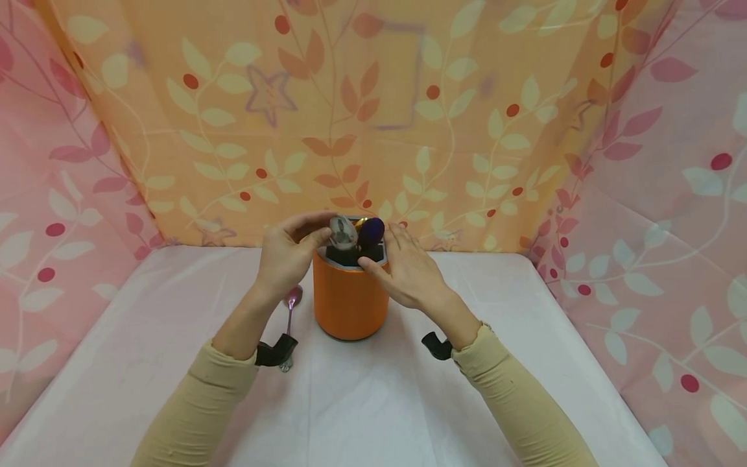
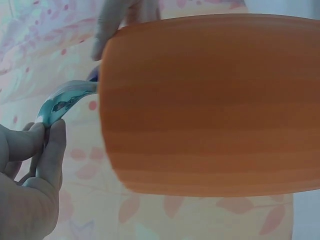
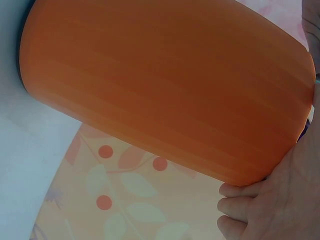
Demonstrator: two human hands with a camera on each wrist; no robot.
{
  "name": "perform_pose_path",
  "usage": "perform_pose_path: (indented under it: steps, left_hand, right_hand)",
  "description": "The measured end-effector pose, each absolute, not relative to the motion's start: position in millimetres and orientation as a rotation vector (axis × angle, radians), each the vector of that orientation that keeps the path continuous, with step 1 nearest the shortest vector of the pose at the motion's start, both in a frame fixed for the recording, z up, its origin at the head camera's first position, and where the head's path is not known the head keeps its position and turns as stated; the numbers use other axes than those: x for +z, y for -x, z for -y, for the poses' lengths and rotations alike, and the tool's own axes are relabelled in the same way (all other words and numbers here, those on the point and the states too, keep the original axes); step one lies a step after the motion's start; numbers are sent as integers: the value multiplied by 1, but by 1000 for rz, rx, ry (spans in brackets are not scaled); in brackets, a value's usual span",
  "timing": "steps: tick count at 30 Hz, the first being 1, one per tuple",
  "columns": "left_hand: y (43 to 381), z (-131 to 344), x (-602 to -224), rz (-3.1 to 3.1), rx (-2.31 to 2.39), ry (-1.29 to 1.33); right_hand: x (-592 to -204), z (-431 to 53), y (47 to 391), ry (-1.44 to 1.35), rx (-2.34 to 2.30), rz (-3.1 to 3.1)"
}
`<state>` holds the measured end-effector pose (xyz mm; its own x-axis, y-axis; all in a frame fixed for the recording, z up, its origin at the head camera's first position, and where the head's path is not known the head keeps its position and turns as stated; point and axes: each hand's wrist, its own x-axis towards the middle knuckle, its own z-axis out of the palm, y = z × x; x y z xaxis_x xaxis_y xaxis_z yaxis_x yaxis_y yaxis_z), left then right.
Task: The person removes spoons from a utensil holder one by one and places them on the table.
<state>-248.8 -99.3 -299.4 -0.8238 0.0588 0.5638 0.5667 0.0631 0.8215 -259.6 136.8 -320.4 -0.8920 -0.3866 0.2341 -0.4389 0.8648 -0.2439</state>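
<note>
An orange round holder (image 1: 351, 305) with a grey rim and dark inside stands upright on the table. My left hand (image 1: 290, 250) pinches the edge of the bowl of a shiny silver spoon (image 1: 343, 233) between thumb and fingers; its handle points down into the holder and is hidden. In the left wrist view, the silver spoon (image 2: 65, 100) shows side-on at the holder's mouth. My right hand (image 1: 411, 267) lies against the right side of the rim, fingers extended. Beside the silver spoon, a dark blue-purple spoon (image 1: 371, 232) stands in the holder, with a gold spoon (image 1: 360, 224) partly behind it.
A pinkish-purple spoon (image 1: 293, 298) lies on the white-covered table (image 1: 362, 402) left of the holder, partly hidden by the left wrist's black camera mount (image 1: 277, 351). Another black mount (image 1: 436, 346) sits at the right wrist. Patterned cloth walls (image 1: 373, 130) enclose the table's back and sides.
</note>
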Motion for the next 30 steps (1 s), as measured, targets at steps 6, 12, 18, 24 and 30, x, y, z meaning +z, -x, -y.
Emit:
perform_pose_path:
  steps: [6, 12, 18, 24, 30]
  left_hand:
    - [242, 106, -290, 1894, -1837, 609]
    - [237, 115, -283, 1782, -1919, 603]
    - [231, 126, -276, 1687, -1940, 609]
    - [228, 136, -270, 1554, -1995, 628]
    - [224, 148, -265, 1457, -2045, 608]
  right_hand:
    - [-320, -137, 260, -635, 430, 2857]
    - [-321, -137, 259, -631, 430, 2866]
    - [-321, -137, 258, -632, 435, 2868]
    - [-321, -136, 258, -631, 431, 2858]
    - [-320, -136, 258, -631, 435, 2861]
